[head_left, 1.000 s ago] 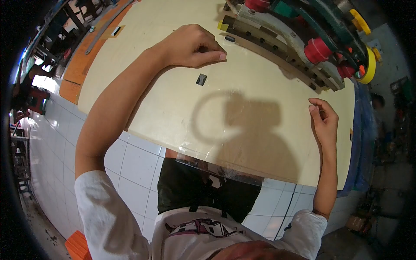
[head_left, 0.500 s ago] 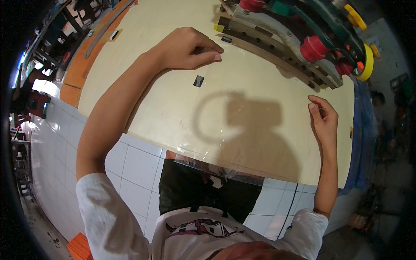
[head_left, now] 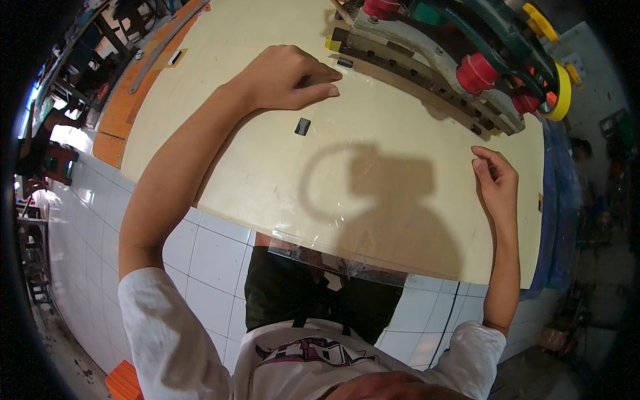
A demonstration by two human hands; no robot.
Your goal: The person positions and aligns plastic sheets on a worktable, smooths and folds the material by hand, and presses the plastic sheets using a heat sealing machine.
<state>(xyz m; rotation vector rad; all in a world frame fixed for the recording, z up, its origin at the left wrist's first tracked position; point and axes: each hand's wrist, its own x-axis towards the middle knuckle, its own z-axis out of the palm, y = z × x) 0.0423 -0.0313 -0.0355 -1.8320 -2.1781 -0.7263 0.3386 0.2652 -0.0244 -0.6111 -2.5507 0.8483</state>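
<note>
My left hand (head_left: 290, 77) rests on the pale yellow tabletop (head_left: 247, 180), thumb and forefinger stretched out with a gap between them and nothing visible in it. Its other fingers are mostly hidden. Just below it lies a small dark rectangular piece (head_left: 303, 127); another small black piece (head_left: 345, 63) sits beyond the fingertips, by the machine. On the right side of the table, my right hand (head_left: 497, 175) lies with loosely bent fingers, thumb apart from the forefinger, holding nothing I can see. It is nearest the lower end of the machine's long bar (head_left: 433, 93).
A machine with red knobs (head_left: 477, 73) and a yellow-rimmed wheel (head_left: 562, 93) stands across the far right of the table. A grey metal strip (head_left: 160, 50) lies on the orange-brown board (head_left: 110, 143) at left. Blue plastic sheeting (head_left: 557, 220) hangs at the right edge.
The view has shifted very slightly, with the table and machine a few pixels over. Both hands keep the same pose and place.
</note>
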